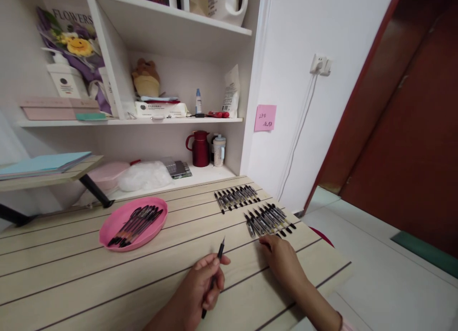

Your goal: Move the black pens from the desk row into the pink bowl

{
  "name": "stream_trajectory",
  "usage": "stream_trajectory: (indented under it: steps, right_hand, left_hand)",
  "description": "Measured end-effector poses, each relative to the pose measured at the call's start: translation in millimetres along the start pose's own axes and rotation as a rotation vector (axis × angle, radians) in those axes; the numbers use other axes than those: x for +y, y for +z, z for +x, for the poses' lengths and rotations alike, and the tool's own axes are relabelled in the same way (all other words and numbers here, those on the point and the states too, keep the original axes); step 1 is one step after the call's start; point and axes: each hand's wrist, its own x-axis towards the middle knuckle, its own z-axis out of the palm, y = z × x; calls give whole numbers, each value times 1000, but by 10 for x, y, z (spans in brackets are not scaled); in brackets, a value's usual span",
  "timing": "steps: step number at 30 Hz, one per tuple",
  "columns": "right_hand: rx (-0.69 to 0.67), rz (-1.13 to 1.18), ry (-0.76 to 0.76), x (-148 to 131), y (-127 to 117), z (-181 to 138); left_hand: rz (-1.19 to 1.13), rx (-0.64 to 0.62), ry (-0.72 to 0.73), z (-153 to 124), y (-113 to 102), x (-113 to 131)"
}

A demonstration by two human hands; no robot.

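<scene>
My left hand (203, 285) is closed around a dark pen (221, 249), its bare tip pointing up and away from me. To the right, my right hand (281, 254) rests at the near edge of a row of pen parts (268, 220), fingers curled in; whatever they pinch is hidden. Clear barrels and black ends show in that row, lying side by side on the table. Behind it lies a second, similar row of pen parts (236, 197). On the left, a pink oval tray (162, 224) holds several dark pens (138, 224) in a loose bundle.
The striped wooden table (179, 254) ends at its right edge, beside the floor. White shelves at the back carry a red jug (201, 149), a cup (219, 150) and a plastic bag (145, 176). A small raised stand (71, 171) with papers is at left.
</scene>
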Motion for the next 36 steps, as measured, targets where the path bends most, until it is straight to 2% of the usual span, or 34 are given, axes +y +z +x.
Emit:
stream_trajectory:
  steps: [6,11,25,32,34,36]
  right_hand:
    - [-24,-189,39,-125,10,81]
    - [-21,-237,54,-169,20,113]
    - [2,-342,81,-60,61,148]
    - [33,-320,86,-83,-3,120]
    - [62,-249,86,-130,-32,62]
    - [52,-70,63,-217,-17,-52]
  left_hand:
    - [23,-1,8,-1,-1,-4]
    - [36,11,-9,-21,28,20]
    - [35,40,-23,-33,60,48]
    - [8,49,-8,-34,57,42]
    - [-39,62,35,-26,69,29]
    - [-145,81,79,-19,89,18]
